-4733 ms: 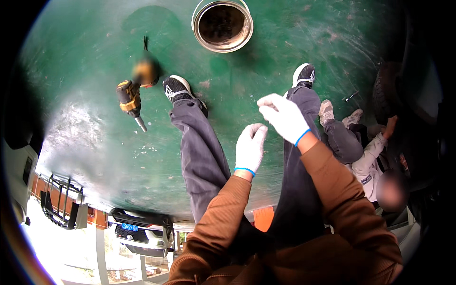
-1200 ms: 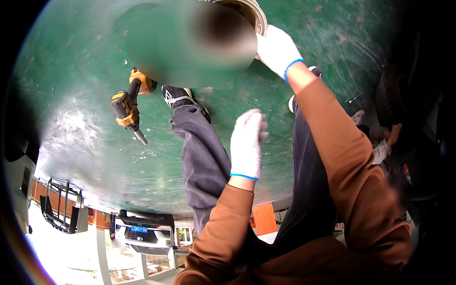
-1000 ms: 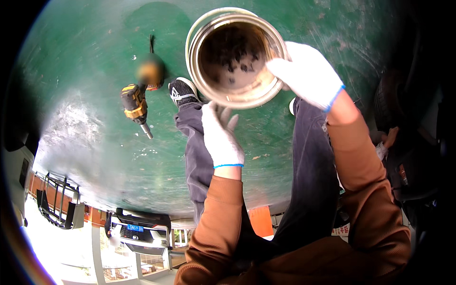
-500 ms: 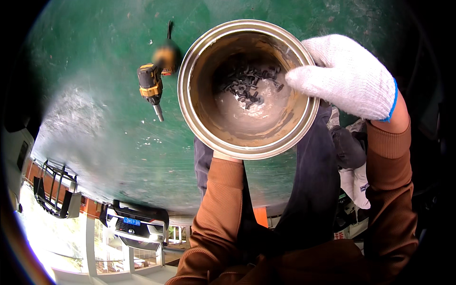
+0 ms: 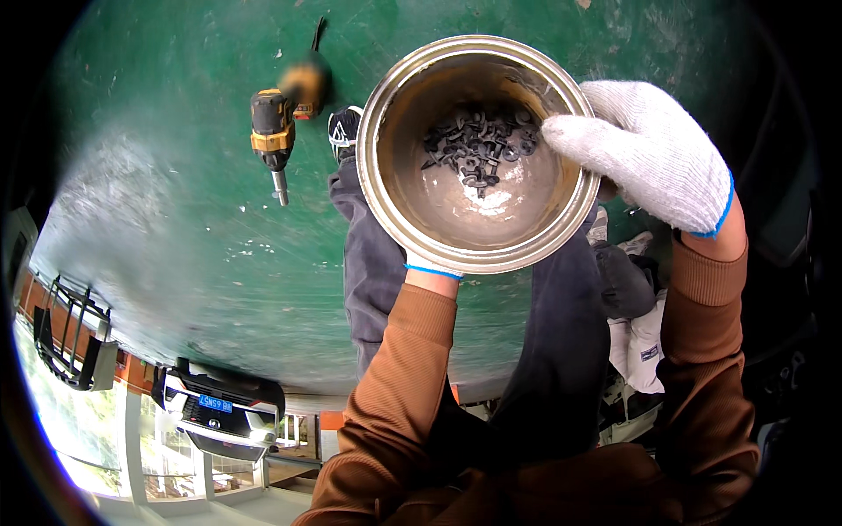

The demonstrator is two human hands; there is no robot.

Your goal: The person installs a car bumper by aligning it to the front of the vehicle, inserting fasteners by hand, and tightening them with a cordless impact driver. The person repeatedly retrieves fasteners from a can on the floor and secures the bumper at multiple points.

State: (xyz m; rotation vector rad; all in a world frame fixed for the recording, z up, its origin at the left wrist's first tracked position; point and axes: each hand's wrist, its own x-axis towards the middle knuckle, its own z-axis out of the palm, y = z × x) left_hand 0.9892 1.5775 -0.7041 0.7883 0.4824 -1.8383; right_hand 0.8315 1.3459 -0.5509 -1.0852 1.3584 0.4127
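A round metal can [image 5: 379,206] with a shiny rim is tilted so that its inside faces me. In it lie several dark bolts [image 5: 481,145] with washer-like heads, heaped toward the far side of the bottom. My right hand [image 5: 653,149], in a white knitted glove with a blue cuff, grips the right rim, its thumb inside and the other fingers mostly hidden behind the wall. Under the near side of the can goes my left hand [image 5: 430,265]; only a bit of its glove and blue cuff shows, and its fingers are hidden.
On the green floor [image 5: 289,298] at the left lies a yellow and black cordless driver [image 5: 273,131] with a socket bit, partly blurred. My shoe [image 5: 345,131] is beside the can. White sacks [image 5: 645,346] lie at the right. Beyond stand a vehicle [image 5: 219,408] and a black metal frame [image 5: 70,337].
The can has shifted slightly right in the picture with my hands. The bolts in it have shifted a little and look more spread out. My shoe now shows left of the can.
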